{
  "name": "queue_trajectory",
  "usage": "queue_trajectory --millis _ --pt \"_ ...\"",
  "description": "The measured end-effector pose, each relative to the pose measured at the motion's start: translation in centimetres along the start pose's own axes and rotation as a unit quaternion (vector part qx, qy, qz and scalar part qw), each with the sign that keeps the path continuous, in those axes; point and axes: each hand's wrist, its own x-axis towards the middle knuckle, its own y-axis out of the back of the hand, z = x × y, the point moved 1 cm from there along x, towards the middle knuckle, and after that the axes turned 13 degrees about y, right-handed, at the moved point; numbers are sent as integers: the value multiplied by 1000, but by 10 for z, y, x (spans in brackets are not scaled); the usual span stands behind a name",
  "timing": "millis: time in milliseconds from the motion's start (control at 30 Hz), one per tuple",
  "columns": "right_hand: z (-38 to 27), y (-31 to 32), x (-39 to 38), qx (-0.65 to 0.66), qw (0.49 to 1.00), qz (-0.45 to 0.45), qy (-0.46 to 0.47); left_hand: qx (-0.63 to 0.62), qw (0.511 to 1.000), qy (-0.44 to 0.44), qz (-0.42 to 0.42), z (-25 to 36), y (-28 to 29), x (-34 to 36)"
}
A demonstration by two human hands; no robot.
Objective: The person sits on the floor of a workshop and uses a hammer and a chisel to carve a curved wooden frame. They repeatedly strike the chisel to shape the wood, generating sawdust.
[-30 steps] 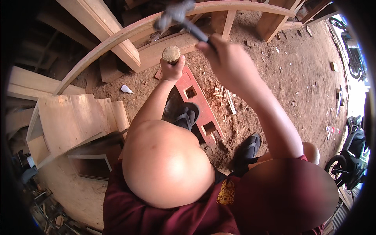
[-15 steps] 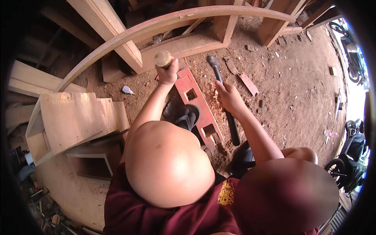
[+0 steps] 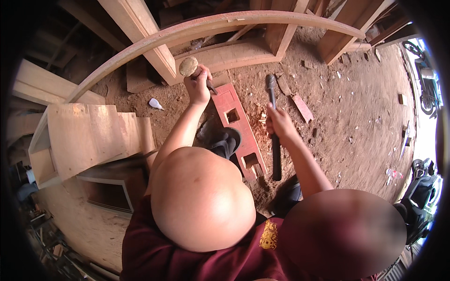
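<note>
My left hand (image 3: 199, 90) is closed round a chisel (image 3: 189, 67) with a pale, round-topped wooden handle. Its dark blade slants down to the far end of a red-painted wooden beam (image 3: 243, 132), beside a shallow outlined rectangle. Two square mortises are cut in that beam, the nearer one with rough wood inside. To the right of the beam, my right hand (image 3: 281, 124) grips a hammer (image 3: 276, 159) by its dark handle. The hammer's metal head points away from me, apart from the chisel. A dark shoe (image 3: 224, 144) rests beside the beam.
Wood chips and scraps, including a red offcut (image 3: 303, 108), litter the dirt floor. A curved wooden frame (image 3: 206, 29) arches across the far side. Stepped pale boards (image 3: 89, 136) stand at left, near a small white bottle (image 3: 155, 104). Motorbikes (image 3: 420, 185) are at the right.
The chisel has tilted so its handle leans left and its blade now shows at the beam. My right hand and the hammer have shifted slightly, the hammer turning more upright in view.
</note>
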Motion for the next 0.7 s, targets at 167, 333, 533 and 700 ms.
queue_trajectory --millis 167,333,533,700 --pt "88 -17 14 -129 991 -5 23 121 992 18 -44 6 5 3" --pt "155 -32 10 -295 946 13 136 78 985 113 -103 3 4 14" --pt "175 -34 8 -269 948 36 167 64 971 140 -183 -8 1 13" --pt "185 -27 20 -141 979 54 136 34 974 133 -180 -13 3 7"
